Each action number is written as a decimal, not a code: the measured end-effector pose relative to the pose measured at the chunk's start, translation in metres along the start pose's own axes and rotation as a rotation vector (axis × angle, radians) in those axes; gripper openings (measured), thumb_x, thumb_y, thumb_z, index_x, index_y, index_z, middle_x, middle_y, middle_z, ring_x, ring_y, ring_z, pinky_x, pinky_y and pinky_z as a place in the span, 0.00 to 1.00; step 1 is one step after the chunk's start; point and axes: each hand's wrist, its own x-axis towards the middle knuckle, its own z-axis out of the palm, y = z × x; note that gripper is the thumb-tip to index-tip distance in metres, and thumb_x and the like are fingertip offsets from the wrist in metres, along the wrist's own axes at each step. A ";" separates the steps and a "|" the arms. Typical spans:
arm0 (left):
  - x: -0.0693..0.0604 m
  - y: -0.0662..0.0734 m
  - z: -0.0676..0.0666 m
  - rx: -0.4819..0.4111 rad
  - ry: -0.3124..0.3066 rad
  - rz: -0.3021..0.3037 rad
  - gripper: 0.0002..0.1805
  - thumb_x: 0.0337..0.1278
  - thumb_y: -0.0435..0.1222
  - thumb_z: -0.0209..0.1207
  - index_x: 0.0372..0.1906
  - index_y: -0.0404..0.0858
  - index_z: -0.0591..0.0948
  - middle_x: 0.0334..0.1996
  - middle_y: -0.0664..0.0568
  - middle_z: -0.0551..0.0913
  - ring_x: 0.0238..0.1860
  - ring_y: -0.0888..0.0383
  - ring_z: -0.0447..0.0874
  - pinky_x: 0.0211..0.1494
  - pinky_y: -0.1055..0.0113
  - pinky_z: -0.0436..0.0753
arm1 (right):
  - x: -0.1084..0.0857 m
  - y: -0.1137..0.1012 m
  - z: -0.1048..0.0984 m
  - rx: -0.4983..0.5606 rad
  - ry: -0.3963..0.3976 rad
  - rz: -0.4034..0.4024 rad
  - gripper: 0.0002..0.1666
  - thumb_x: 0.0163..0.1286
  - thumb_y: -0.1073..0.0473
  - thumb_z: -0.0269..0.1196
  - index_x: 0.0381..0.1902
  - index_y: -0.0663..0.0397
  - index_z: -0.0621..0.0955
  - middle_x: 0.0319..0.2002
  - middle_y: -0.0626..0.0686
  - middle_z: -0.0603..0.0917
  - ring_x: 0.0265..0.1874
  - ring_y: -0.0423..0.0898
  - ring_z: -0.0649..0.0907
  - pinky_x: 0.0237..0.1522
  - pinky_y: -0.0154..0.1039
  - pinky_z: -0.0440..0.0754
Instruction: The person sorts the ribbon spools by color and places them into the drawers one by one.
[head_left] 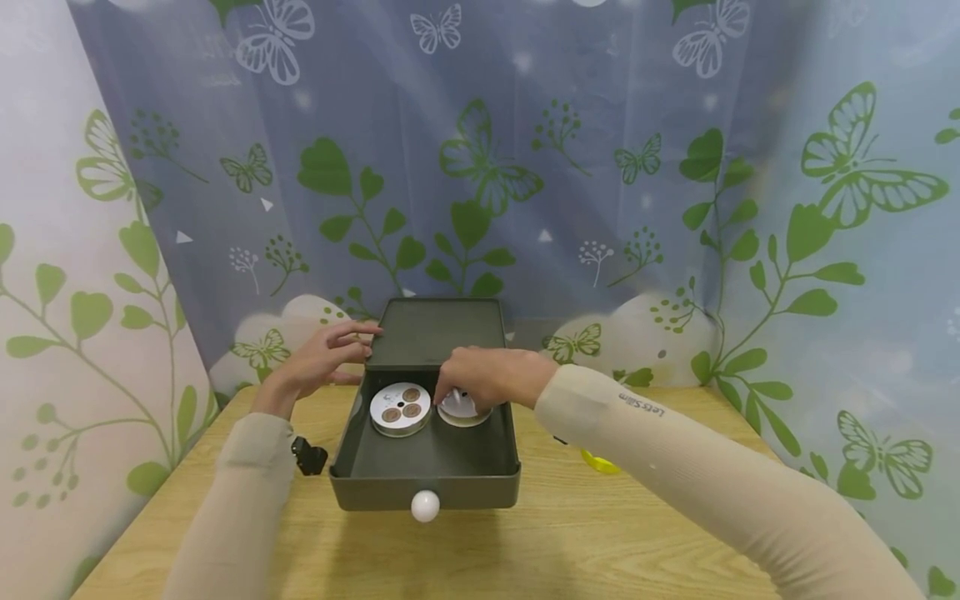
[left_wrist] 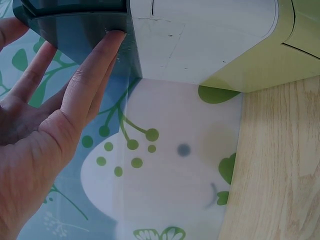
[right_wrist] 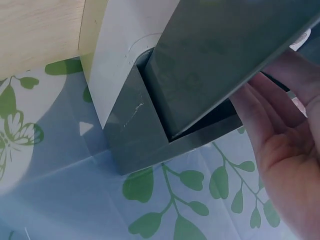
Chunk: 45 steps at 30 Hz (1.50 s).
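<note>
From where I stand, reading the clock from the person's seat with the middle of the drawer as its hub, a dark drawer point(head_left: 420, 457) stands open toward the person, its white knob point(head_left: 425, 506) at six o'clock and the cabinet top point(head_left: 444, 333) at twelve. Two round white reels lie inside: the left reel point(head_left: 401, 407) at ten o'clock, flat on the drawer floor and showing three brown circles, and the right reel point(head_left: 463, 409) at two, partly covered.

The right hand point(head_left: 480, 375) comes in from between one and two o'clock, its fingers curled down to grip the right reel; some of the fingertips are hidden from me. The left hand point(head_left: 322, 358) is out at ten, fingers extended and loosely spread, a fingertip touching the dark side of the cabinet.

Lower down, a white section point(left_wrist: 185, 50) sits next to the dark one, with a yellow-green section point(left_wrist: 267, 62) nearer the wooden table point(head_left: 592, 542). On the tabletop a black object point(head_left: 308, 457) lies between eight and nine, and something yellow point(head_left: 600, 462) shows just past three, partly behind the right sleeve point(head_left: 675, 454). A cloth point(head_left: 570, 83) printed with butterflies and leaves hangs beyond, at twelve
</note>
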 end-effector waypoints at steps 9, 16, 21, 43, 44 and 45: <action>0.000 -0.002 0.001 -0.014 0.001 -0.004 0.31 0.79 0.39 0.54 0.78 0.33 0.63 0.79 0.33 0.58 0.72 0.38 0.65 0.60 0.52 0.87 | -0.001 0.000 0.002 -0.018 0.006 0.012 0.34 0.63 0.76 0.69 0.65 0.46 0.83 0.63 0.47 0.85 0.62 0.46 0.83 0.57 0.38 0.85; 0.001 -0.004 0.000 -0.008 0.002 -0.006 0.31 0.79 0.39 0.54 0.78 0.34 0.63 0.78 0.33 0.59 0.71 0.38 0.66 0.60 0.51 0.87 | -0.013 0.008 -0.011 0.105 0.036 -0.051 0.33 0.60 0.70 0.73 0.65 0.49 0.83 0.61 0.50 0.87 0.58 0.45 0.85 0.58 0.39 0.84; 0.001 -0.003 0.000 -0.004 -0.002 -0.004 0.31 0.79 0.40 0.53 0.78 0.34 0.63 0.78 0.32 0.58 0.72 0.37 0.65 0.61 0.50 0.87 | -0.033 0.016 -0.025 0.245 0.071 -0.068 0.30 0.62 0.64 0.75 0.63 0.49 0.84 0.61 0.52 0.86 0.59 0.49 0.85 0.61 0.42 0.85; 0.002 -0.002 -0.001 -0.006 0.008 -0.003 0.31 0.78 0.39 0.54 0.78 0.33 0.63 0.77 0.33 0.60 0.70 0.39 0.67 0.60 0.51 0.87 | -0.149 0.113 -0.011 0.378 0.110 0.294 0.33 0.70 0.46 0.69 0.68 0.54 0.78 0.62 0.64 0.83 0.53 0.58 0.87 0.49 0.52 0.90; 0.002 -0.002 0.000 -0.005 0.008 -0.004 0.31 0.78 0.39 0.54 0.78 0.33 0.63 0.77 0.33 0.60 0.70 0.39 0.67 0.60 0.51 0.87 | -0.153 0.118 -0.006 0.388 0.072 0.328 0.36 0.70 0.45 0.69 0.69 0.55 0.77 0.63 0.66 0.81 0.53 0.60 0.87 0.45 0.52 0.90; 0.002 -0.001 0.000 -0.005 0.009 -0.005 0.31 0.78 0.39 0.54 0.78 0.33 0.63 0.77 0.33 0.60 0.70 0.39 0.67 0.60 0.51 0.87 | -0.158 0.123 -0.001 0.396 0.032 0.359 0.38 0.69 0.44 0.69 0.70 0.56 0.76 0.64 0.68 0.80 0.54 0.62 0.86 0.42 0.51 0.91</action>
